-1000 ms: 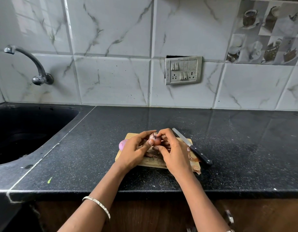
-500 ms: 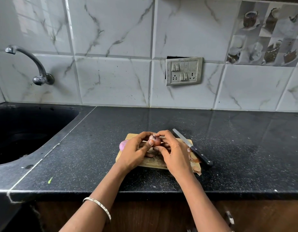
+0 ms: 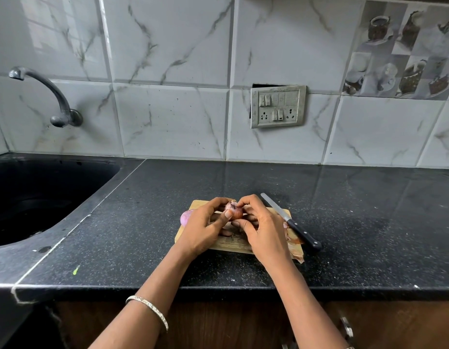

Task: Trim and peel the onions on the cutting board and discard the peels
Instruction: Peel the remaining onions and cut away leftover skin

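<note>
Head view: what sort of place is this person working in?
Most likely a home kitchen: a dark sink with a wall tap, a black counter under marbled tiles, and a cutting board with an onion and a knife.

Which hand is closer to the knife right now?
Right. The right hand is right next to the knife, pinching the onion. The left hand grips the onion from the other side, farther from the knife.

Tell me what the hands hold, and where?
One onion: the left hand grips its side, the right hand pinches its top.
</note>
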Demonstrator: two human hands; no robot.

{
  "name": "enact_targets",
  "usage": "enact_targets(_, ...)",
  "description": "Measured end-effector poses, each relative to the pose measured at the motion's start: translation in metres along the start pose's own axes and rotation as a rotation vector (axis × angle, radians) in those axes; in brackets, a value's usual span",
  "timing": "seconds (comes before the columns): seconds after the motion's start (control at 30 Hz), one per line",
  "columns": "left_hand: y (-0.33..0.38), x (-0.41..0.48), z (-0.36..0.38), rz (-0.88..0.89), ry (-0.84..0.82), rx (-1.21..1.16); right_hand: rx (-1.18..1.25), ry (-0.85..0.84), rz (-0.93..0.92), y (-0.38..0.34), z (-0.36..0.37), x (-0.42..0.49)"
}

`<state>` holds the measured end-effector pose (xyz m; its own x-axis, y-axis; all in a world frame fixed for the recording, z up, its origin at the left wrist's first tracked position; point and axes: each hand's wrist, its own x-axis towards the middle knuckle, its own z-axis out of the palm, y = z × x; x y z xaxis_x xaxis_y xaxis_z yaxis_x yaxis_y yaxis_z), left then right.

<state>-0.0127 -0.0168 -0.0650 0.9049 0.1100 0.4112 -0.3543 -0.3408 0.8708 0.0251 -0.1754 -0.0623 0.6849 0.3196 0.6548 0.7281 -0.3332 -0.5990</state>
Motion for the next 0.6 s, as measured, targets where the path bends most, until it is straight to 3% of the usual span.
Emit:
enact_targets(0.23,0.0014,-0.0003,0.0000,0.006,-0.002,-0.019,-0.069,0.057,-0.032,0.0020,0.0022,0.0001)
enact_targets(0.6,0.0029,-0.0017,0.0003,-0.015,0.012,-0.092,0.013,0.014,-0.017,0.0009,0.0004,0.0009)
